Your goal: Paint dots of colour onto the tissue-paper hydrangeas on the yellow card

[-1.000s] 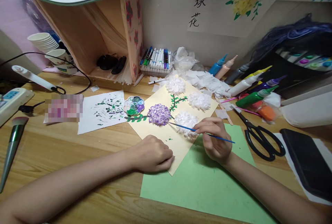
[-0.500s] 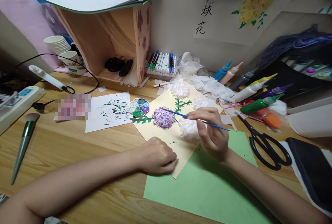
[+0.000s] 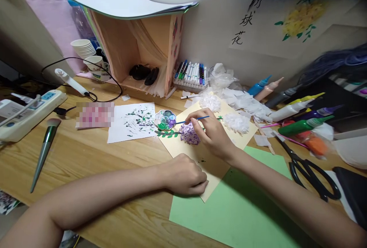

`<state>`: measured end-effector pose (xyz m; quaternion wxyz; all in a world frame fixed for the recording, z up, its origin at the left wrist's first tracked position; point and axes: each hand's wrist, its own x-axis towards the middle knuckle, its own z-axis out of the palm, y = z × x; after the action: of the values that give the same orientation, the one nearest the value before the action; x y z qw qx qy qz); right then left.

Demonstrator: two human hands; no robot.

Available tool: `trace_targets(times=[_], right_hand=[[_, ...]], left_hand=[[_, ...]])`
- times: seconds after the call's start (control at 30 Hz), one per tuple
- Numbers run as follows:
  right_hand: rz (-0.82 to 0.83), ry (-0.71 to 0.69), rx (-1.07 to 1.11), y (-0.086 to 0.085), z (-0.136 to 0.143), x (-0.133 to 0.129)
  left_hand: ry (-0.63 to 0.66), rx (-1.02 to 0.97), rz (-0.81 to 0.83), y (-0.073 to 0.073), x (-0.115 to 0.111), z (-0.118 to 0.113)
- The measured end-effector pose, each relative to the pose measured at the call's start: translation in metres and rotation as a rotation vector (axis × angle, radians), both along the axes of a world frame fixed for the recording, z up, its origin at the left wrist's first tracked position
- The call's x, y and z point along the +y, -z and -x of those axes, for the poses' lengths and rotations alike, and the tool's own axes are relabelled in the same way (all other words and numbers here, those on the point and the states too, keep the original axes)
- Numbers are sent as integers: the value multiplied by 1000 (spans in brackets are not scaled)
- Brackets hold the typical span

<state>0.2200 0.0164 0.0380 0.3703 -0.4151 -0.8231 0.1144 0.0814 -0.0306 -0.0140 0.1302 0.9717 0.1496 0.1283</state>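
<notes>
Paintbrush (image 3: 180, 122) has moved from purple flower (image 3: 189, 134) to palette (image 3: 165, 119).

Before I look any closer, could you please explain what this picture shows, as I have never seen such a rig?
There is no robot here: a person works bare-handed, and a camera worn on the head looks forward and down. The right hand holds a thin blue paintbrush, its tip at the paint palette; I cannot tell whether it touches. The left hand rests in a loose fist on a cream sheet with a purple flower and white ones. On the wooden table also lie a green sheet, black-handled scissors and a paint-spotted white paper.
</notes>
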Motion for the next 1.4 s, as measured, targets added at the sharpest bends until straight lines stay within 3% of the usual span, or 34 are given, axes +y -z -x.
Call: trace_targets(times=[0.27, 0.37, 0.5, 0.7, 0.87, 1.4], right_hand=[[0, 2, 21, -2, -4, 0], [-69, 80, 146, 0, -18, -9], [-274, 233, 384, 14, -52, -31], [-337, 243, 292, 39, -91, -61], [-303, 207, 223, 45, -93, -66], [-279, 133, 187, 41, -87, -64]], left_hand=[[9, -8, 10, 1, 0, 0], [13, -3, 7, 0, 0, 0], [18, 0, 7, -1, 1, 0], [19, 17, -4, -3, 1, 0], [24, 35, -10, -8, 1, -1], [38, 88, 35, -11, 3, -1]])
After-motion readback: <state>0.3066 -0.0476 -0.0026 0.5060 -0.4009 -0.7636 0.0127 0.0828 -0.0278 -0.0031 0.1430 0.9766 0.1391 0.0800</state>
